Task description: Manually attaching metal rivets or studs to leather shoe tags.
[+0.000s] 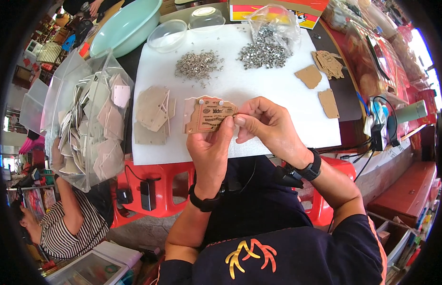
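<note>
My left hand [212, 154] grips a printed brown card [213, 113] from below, thumb on its front near the right edge. The card lies over a pale backing piece [188, 113] that shows along its left side. Two round silver studs [221, 103] sit near the card's top edge. Thumb and fingertips of my right hand [264, 122] are pinched together at the card's right edge, beside my left thumb; whatever they hold is too small to make out. Just left of my hands, pale cut pieces [152, 110] lie stacked on the white foam sheet [259, 90].
Small metal parts lie in two piles, one silvery-gold [198, 65], one grey [263, 53] spilling from a plastic bag [281, 23]. Brown cards [328, 64] lie at right. A clear bin [111, 156] of pale pieces stands left, below a green basin [130, 31]. A person in stripes [71, 221] is at lower left.
</note>
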Tool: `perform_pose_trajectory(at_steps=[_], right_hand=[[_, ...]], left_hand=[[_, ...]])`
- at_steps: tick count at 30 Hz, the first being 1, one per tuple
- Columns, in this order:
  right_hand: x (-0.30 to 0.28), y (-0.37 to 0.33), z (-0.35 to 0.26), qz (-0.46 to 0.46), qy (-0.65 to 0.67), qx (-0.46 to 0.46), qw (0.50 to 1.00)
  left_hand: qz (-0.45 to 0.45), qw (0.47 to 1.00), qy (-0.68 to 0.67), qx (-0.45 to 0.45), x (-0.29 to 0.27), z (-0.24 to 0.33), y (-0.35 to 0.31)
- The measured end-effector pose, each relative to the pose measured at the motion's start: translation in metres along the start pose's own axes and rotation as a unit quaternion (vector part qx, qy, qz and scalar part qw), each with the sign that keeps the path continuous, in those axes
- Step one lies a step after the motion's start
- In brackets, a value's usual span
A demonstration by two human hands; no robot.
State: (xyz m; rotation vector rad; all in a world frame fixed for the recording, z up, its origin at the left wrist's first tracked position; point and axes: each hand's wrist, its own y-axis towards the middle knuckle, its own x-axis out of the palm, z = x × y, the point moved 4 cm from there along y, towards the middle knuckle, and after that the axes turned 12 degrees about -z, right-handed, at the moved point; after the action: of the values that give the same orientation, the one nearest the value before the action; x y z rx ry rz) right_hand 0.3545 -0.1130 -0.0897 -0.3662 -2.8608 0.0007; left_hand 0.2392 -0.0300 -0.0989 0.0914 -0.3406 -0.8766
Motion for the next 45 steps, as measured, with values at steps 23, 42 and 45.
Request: perform_pose_trajectory(at_steps=[23, 42, 45], right_hand=[[-0.001, -0.003, -0.004, 0.027, -0.091, -0.093, 0.991], [-0.027, -0.025, -0.014, -0.03, -0.022, 0.063, 0.997], [-0.07, -0.05, -0.041, 0.071, -0.048, 0.034, 0.996]], left_hand=[[-0.011, 0.999, -0.024, 0.033, 0.009, 0.006, -0.001], [-0.086, 0.995, -0.024, -0.039, 0.022, 0.005, -0.002], [-0.107, 0.991, -0.016, -0.077, 0.02, 0.004, -0.003]])
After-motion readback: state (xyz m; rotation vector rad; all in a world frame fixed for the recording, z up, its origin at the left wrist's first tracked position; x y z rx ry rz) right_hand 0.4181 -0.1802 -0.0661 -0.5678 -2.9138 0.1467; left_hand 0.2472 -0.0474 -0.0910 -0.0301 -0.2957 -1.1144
